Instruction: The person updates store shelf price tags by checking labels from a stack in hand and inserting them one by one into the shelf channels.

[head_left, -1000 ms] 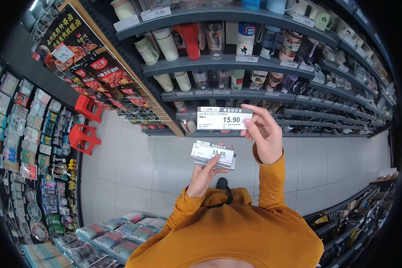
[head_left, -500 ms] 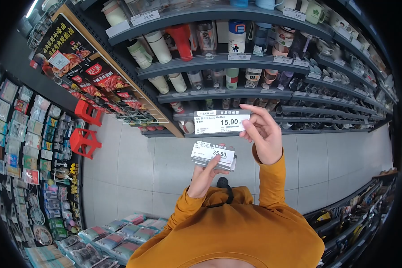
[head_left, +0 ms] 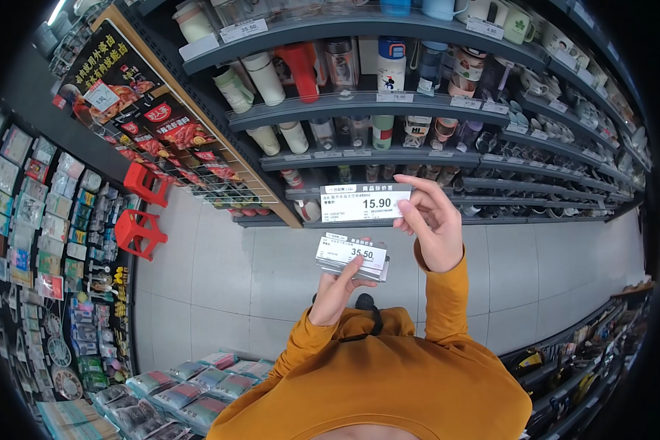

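Note:
My left hand [head_left: 334,297] holds a stack of white price tags [head_left: 345,253], the top one reading 35.50, with the thumb lying across its face. Above and to the right, my right hand [head_left: 436,224] pinches a single white price tag [head_left: 363,204] reading 15.90 by its right end, between thumb and fingers. This single tag is held apart from the stack, its printed side towards me, in front of the lowest shelves.
Curved dark shelves [head_left: 418,104] with bottles, cups and tags span the top. Red stools [head_left: 139,233] stand on the tiled floor [head_left: 220,293] at left. Food packets [head_left: 170,121] hang on a rack at upper left. Packaged goods [head_left: 176,392] lie at lower left.
The view has tilted slightly, so the shelves appear a little shifted. The single tag has sunk slightly in view; both hands keep their holds.

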